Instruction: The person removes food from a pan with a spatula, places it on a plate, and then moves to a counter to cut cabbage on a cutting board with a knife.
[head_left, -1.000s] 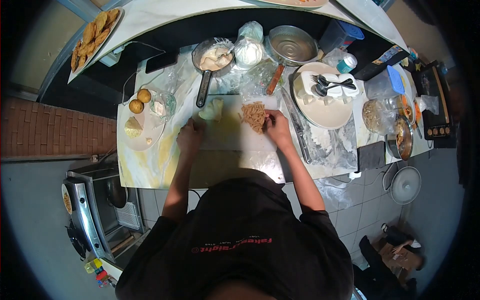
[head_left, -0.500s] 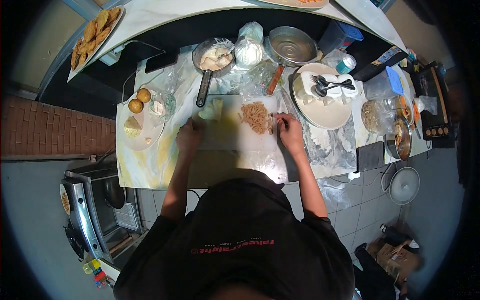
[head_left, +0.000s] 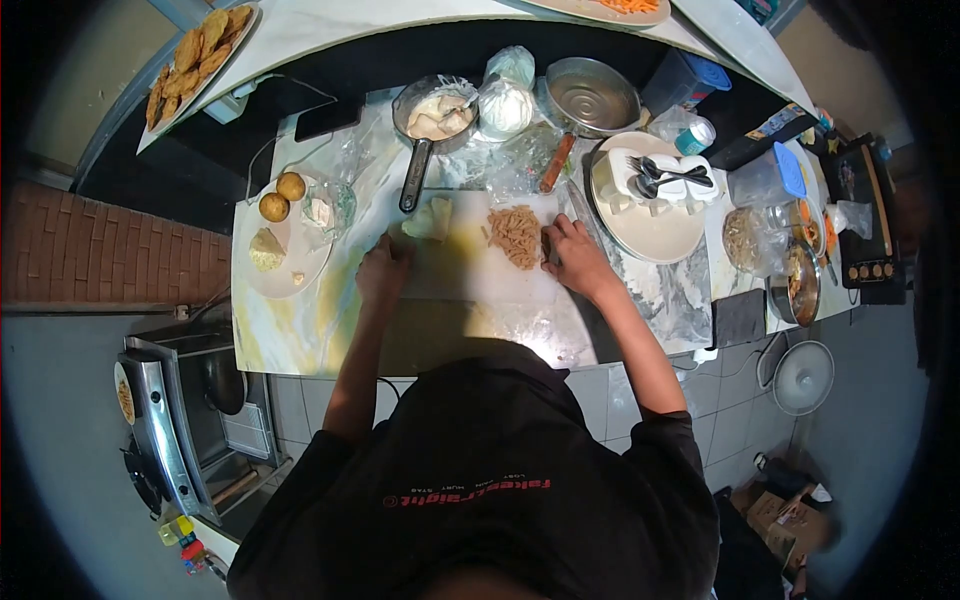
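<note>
A white cutting board (head_left: 480,278) lies on the marbled counter in front of me. On its right half is a pile of light-brown strips (head_left: 515,238). A pale green cabbage piece (head_left: 430,221) rests near its upper left. My left hand (head_left: 383,272) is closed in a fist at the board's left edge, below the cabbage; what it grips, if anything, is hidden. My right hand (head_left: 580,256) is at the board's right side, thumb and fingers curled beside the strips. Whatever lies between those fingertips is too dark and small to name.
Behind the board stand a black-handled pan (head_left: 440,112), a knotted white bag (head_left: 506,104) and a metal pan (head_left: 590,95). Right is a plate (head_left: 660,235) bearing egg cartons and cutlery. Left, another plate (head_left: 283,283) holds potatoes. A knife with a brown handle (head_left: 556,163) lies beyond the strips.
My right hand has turned and come in closer to the strips, its fingers now covering the small dark-and-pale piece seen beside them. My left hand stays about where it was.
</note>
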